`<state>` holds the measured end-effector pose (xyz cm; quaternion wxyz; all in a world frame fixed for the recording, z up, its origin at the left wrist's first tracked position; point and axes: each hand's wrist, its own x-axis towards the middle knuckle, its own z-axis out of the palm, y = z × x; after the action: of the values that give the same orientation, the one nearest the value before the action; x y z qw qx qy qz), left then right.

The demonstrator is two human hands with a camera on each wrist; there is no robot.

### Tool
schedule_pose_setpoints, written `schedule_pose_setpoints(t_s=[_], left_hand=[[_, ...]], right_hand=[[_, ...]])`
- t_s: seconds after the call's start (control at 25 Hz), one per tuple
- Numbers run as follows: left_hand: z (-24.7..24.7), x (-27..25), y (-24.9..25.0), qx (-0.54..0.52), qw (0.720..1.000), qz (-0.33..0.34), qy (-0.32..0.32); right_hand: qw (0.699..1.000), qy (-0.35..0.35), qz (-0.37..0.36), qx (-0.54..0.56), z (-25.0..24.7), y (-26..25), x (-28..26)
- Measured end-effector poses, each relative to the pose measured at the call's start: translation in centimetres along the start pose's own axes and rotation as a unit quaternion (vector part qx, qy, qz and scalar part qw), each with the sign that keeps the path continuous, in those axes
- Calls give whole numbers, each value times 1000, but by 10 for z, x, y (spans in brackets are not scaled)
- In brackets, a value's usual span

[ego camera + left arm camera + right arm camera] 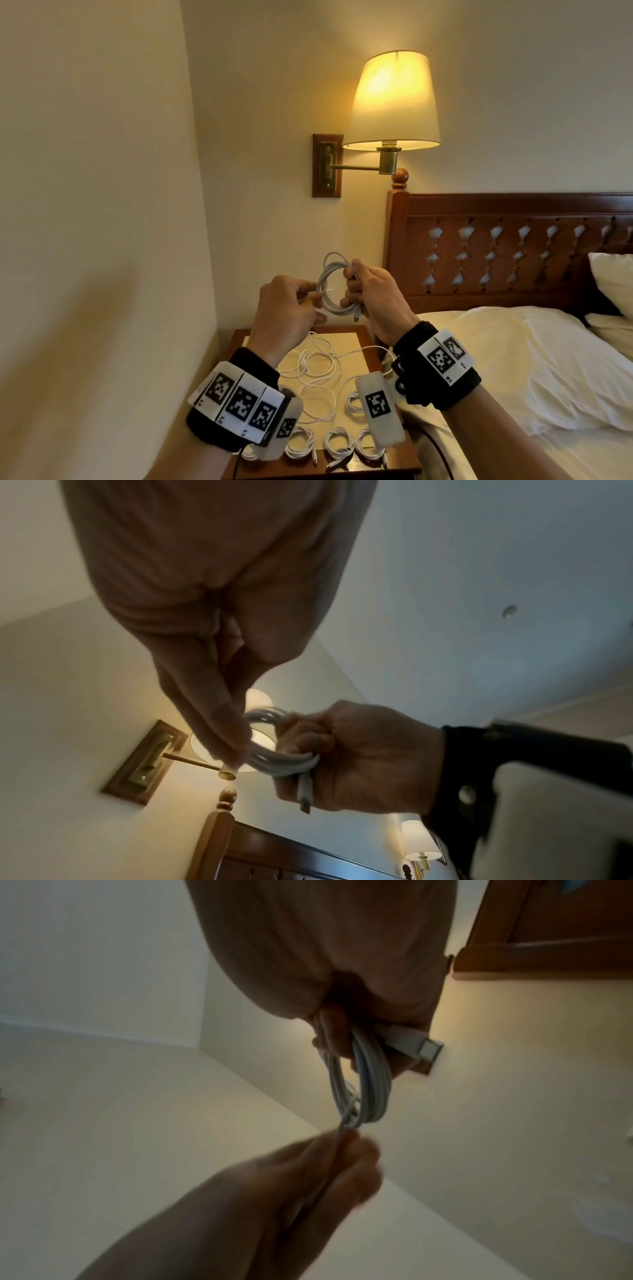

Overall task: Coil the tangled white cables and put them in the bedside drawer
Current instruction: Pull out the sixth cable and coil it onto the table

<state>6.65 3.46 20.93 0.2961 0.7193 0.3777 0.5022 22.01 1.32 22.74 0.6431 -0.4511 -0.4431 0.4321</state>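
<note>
I hold a white cable coil (330, 289) in the air above the bedside table (239, 342). My right hand (370, 291) grips one side of the coil (284, 761), and a metal plug (430, 1049) sticks out below its fingers. My left hand (291, 301) pinches the loose end of the same cable (342, 1134) at the coil's left side. A tangle of loose white cables (315, 370) lies on the table's pale mat. Several finished small coils (337, 443) lie in a row at the table's front edge. The drawer is not in view.
A lit wall lamp (394, 102) hangs above the table on a brass arm. The wooden headboard (496, 246) and the bed with white sheets (513, 370) lie to the right. A wall (102, 205) stands close on the left.
</note>
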Motion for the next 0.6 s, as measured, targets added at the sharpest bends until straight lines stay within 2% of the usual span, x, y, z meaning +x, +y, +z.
schedule_pose_setpoints(t_s=[0.08,0.28,0.44,0.6], left_hand=[[-11,-1,-4,31,999,11,17],[-34,2,-12,76,993,47,73],[-41,7,-19,93,989,46,104],[-23,-3,-34,108,987,31,114]], right_hand=[[1000,18,1,8,-10,-3,4],[999,-16,28,13,-21,-8,7],[999,-26,4,-26,-13,-17,7],[999,-6,10,52,1,-16,6]])
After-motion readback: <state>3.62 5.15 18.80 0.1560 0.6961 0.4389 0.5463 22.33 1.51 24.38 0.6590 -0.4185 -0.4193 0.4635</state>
